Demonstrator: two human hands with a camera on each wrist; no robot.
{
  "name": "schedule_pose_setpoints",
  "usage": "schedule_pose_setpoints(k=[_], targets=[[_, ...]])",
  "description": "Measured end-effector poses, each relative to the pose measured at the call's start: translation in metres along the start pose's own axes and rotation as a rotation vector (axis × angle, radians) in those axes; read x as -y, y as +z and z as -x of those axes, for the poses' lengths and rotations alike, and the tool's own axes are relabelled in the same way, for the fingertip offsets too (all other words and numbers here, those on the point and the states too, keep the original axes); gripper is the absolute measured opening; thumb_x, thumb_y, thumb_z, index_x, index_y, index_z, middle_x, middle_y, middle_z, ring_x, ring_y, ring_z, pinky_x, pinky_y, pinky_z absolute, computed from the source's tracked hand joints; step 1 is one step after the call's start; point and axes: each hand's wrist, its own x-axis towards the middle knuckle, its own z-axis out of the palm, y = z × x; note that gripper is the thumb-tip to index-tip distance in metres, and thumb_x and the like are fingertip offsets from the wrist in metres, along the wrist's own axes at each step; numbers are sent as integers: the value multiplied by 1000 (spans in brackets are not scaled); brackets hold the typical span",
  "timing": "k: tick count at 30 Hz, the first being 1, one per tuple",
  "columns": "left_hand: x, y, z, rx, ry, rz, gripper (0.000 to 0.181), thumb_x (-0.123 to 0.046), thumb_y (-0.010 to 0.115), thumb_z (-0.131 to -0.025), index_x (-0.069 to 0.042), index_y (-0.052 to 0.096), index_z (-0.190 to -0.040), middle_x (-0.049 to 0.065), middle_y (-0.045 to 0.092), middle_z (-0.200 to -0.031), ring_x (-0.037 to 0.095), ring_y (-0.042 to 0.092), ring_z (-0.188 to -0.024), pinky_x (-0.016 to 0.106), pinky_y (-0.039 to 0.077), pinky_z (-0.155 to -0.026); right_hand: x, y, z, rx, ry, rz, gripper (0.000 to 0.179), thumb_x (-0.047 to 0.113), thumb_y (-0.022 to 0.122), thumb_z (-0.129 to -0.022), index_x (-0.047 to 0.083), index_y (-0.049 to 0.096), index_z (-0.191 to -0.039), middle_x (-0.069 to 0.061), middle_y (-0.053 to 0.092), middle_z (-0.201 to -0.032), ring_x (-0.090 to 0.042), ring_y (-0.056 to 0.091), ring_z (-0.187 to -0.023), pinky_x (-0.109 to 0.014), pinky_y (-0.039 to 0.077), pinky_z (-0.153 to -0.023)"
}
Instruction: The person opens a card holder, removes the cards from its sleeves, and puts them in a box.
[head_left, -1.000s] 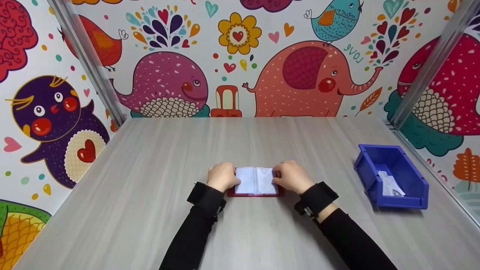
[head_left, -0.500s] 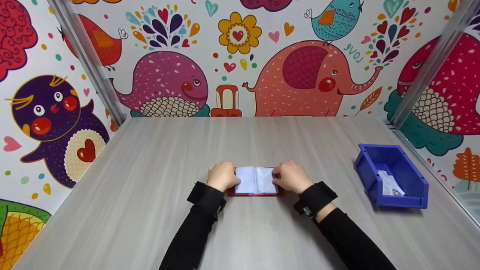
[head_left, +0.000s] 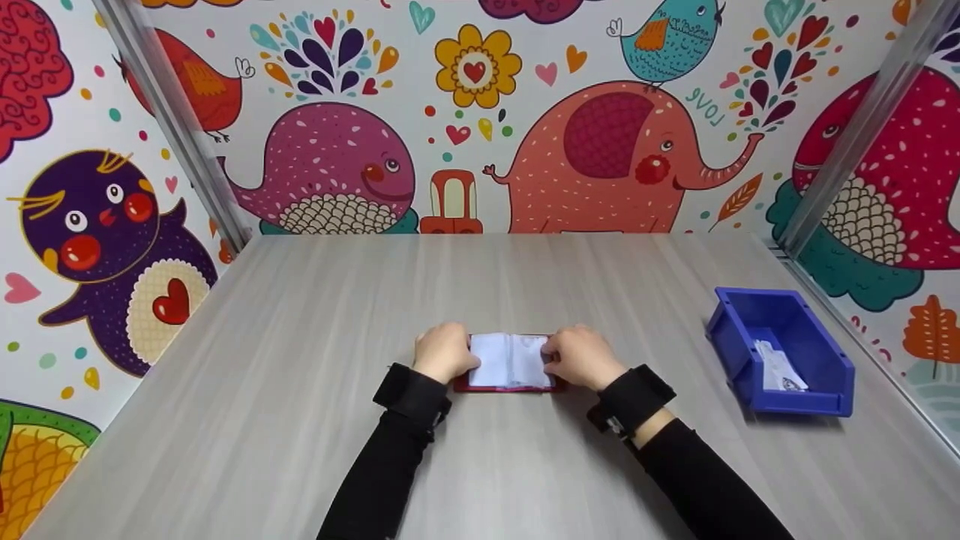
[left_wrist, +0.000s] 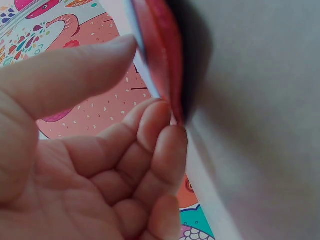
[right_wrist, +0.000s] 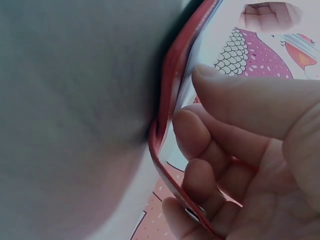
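A small red card holder (head_left: 493,389) with pale, see-through sleeves (head_left: 491,361) lies spread open on the table. My left hand (head_left: 442,351) holds its left edge, thumb on the inner sleeve and curled fingers at the red cover (left_wrist: 167,50). At the opposite edge, my right hand (head_left: 583,355) pinches the right side, its thumb against the sleeves and its fingers bent beside the cover (right_wrist: 175,70). A narrow red strap (right_wrist: 172,185) with a metal snap runs down by the right fingers. Whether the right hand grips one sleeve or several cannot be told.
A blue plastic bin (head_left: 814,403) stands on the right of the grey wood-grain table (head_left: 337,300), holding some white printed papers (head_left: 780,369). Walls with cartoon animals and metal corner posts (head_left: 176,120) close off the back and sides.
The right-hand sleeves have shifted slightly to the left and look a little lifted, with the right fingers at their edge. The left hand stays in place.
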Motion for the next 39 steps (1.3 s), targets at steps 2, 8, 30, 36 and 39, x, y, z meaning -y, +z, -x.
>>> schedule_pose_setpoints(k=[2,8,30,36,39], targets=[[0,0,0,-2,2,-1,20,-17,77,-71,-11,59,-66,-1,54,-67,26,57,-70,44,45,-75,1,0,0,4,-2,-14,42,9,80,-78,15,43,-59,4,34,-59,-20,38,-63,-33,30,-60],[0,0,0,-4,1,5,18,-17,78,-71,-10,61,-69,0,56,-69,26,58,-71,45,45,-76,6,1,-1,-27,-37,-45,42,3,79,-73,15,42,-58,6,31,-59,-18,34,-63,-33,29,-61],[-4,-6,4,-57,51,-21,25,-19,78,-72,-11,56,-62,1,57,-66,29,60,-71,44,43,-73,9,4,-1,-71,-67,-55,30,3,82,-71,13,56,-60,9,35,-58,-15,37,-60,-34,35,-58],[-20,-11,11,-113,157,5,15,-18,79,-75,-5,73,-82,7,71,-86,32,65,-84,45,44,-77,8,4,-1,-71,-68,-56,27,3,82,-71,12,59,-60,9,38,-57,-15,38,-60,-35,35,-57],[-28,-12,14,-138,213,-13,22,-21,80,-76,-6,75,-92,8,71,-92,31,65,-87,44,46,-77,9,4,-1,-74,-65,-50,23,3,82,-71,11,62,-62,8,41,-58,-15,38,-60,-37,37,-57]])
